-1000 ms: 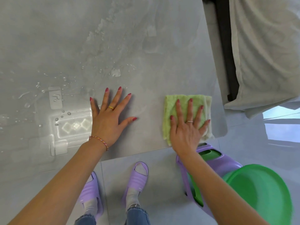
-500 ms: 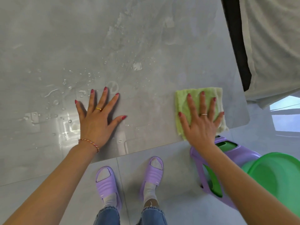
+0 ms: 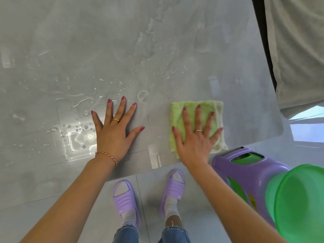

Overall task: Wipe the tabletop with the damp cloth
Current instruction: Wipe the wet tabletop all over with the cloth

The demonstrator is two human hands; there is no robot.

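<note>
**Near the front right corner, a flat hand on the cloth**

Near the front right corner of the glossy grey stone-look tabletop (image 3: 122,41), a folded pale green terry cloth (image 3: 178,118) lies flat, its near edge close to the table's front edge. On it presses the right hand (image 3: 194,142), palm down, fingers (image 3: 198,116) straight and fanned wide, thumb out to the left; nothing is curled round the fabric. A thin ring sits on one finger.

Just left of the cloth, apart from it, the left hand (image 3: 114,135) rests palm down on the bare surface, its fingers (image 3: 121,107) likewise straight and spread. It wears a gold ring, and a braided multicoloured bracelet (image 3: 107,156) circles the wrist.

Water droplets and streaks (image 3: 77,123) bead on the tabletop to the left of and beyond the left hand, where a bright reflection shows.

Below the table edge, two feet in lilac rubber slides (image 3: 126,202) and white socks stand on grey floor tiles. To the right stand a purple plastic stool (image 3: 249,172) and, partly in front of it, a green plastic basin (image 3: 301,204). A beige fabric drape (image 3: 298,50) hangs at the upper right.
</note>
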